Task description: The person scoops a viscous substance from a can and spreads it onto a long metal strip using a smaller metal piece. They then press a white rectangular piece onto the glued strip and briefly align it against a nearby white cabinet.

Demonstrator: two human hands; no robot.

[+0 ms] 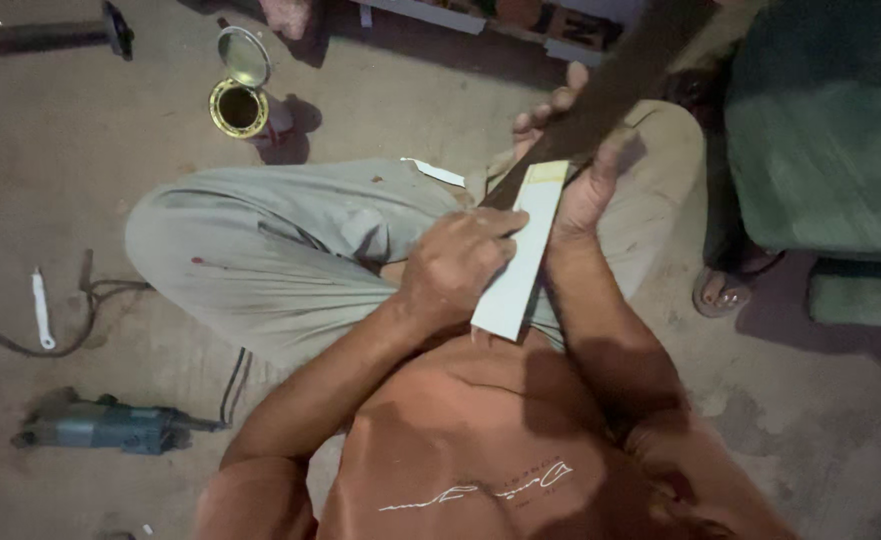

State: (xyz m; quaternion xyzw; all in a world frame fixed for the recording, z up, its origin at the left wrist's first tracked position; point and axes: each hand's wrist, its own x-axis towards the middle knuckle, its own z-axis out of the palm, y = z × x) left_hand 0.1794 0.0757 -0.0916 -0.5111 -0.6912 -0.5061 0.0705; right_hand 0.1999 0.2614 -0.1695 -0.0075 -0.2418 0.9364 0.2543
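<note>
Head view looks straight down on a person seated cross-legged on a concrete floor (80, 180), in grey trousers and an orange shirt. The left hand (457, 262) is closed over the edge of a pale flat strip (518, 255), its fingers pressed on the strip's face about halfway along. The strip runs from near the person's chest up and away across the lap, its far end tinted yellowish. The right hand (588, 170) is clenched around a long dark board (610, 90), which slants from the strip's upper end toward the top right of the frame; the thumb lies on the near side and the fingertips show over the far edge. Strip and board meet at the right hand, but whether they are joined or only overlap cannot be told.

On the floor at upper left stands an open round tin (238, 107) with its lid (243, 55) tilted up just behind it. A small white scrap (434, 172) lies on the trouser knee. At lower left an angle grinder (110, 428) lies on its side, its cable (20, 335) looping past a short white stick (40, 308). At right, a sandalled foot (725, 290) of another person rests beside a green cushioned seat (820, 130).
</note>
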